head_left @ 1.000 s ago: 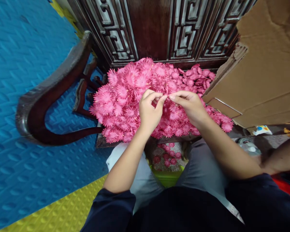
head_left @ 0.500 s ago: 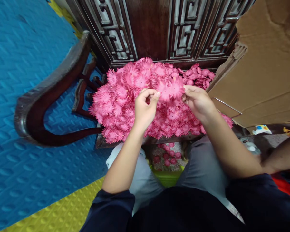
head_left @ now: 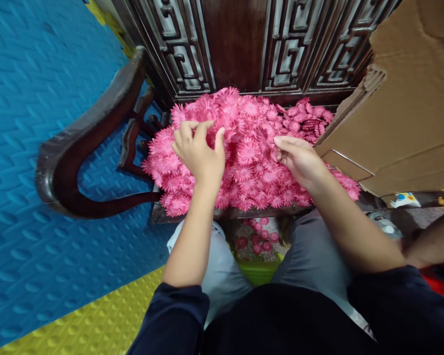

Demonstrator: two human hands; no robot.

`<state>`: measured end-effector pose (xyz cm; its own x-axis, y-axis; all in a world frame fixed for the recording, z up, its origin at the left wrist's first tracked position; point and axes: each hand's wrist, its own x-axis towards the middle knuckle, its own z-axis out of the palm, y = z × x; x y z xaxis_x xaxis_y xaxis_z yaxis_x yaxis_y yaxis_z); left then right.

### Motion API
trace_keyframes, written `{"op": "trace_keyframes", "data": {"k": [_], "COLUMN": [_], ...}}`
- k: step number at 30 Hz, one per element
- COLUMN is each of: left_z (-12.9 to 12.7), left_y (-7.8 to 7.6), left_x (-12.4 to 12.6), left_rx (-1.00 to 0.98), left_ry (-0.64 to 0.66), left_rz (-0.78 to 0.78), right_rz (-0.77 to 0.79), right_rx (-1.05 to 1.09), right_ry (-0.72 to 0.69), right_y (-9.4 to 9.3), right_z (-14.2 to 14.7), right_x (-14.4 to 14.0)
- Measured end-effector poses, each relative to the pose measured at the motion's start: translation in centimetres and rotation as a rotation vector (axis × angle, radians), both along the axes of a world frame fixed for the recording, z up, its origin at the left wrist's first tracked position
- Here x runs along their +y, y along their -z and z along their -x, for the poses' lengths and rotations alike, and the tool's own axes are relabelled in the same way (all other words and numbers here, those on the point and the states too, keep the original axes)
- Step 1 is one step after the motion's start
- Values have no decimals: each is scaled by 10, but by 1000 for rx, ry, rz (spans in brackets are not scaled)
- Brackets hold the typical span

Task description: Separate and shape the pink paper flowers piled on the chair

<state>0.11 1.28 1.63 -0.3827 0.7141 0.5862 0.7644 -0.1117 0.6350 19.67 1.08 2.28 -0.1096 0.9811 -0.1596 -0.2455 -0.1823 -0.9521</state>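
A large heap of pink artificial flowers [head_left: 248, 150] covers the seat of a dark wooden bench. Over the heap's left part, my left hand [head_left: 200, 150] is open, its fingers spread and curved, with nothing seen held in it. To the right, my right hand [head_left: 298, 155] is closed in a pinch, thumb against forefinger, just above the flowers. Pink petals lie right by those fingertips, and I cannot make out whether one is between them.
A curved wooden armrest [head_left: 55, 172] rises at the left over blue floor matting [head_left: 15, 236]. Torn cardboard [head_left: 410, 113] leans at the right. Carved wooden panels [head_left: 239, 44] stand behind the heap. Fallen flowers [head_left: 259, 241] lie below the bench. Another person's arm [head_left: 434, 239] shows at right.
Both hands were at two pink flowers held side by side. My left hand has let go, opened and moved left. The right stays pinched in about the same place. The view has shifted slightly.
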Motion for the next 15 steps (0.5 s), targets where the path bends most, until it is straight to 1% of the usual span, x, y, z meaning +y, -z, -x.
{"op": "trace_keyframes", "data": {"k": [3,8,10,12,15], "left_z": [-12,-35,-41,-45,-47], "left_y": [0,1,3,4,5], "left_x": [-9,-20,-21,-22,-22], "left_rx": [36,137,144,85,-76], "left_ry": [44,252,295,345,442], "left_rz": [-65,-45,-62,-78,-78], "right_rz": [40,36,36,37,23], "right_rx": [60,72,78,83,73], "right_ry": [-30,-71,-90,-106,-130], "right_y": [-3,-6,-5,-4,-3], "right_z": [3,3,3,3,3], "right_x": [-3,-4,-4,-4,-4]}}
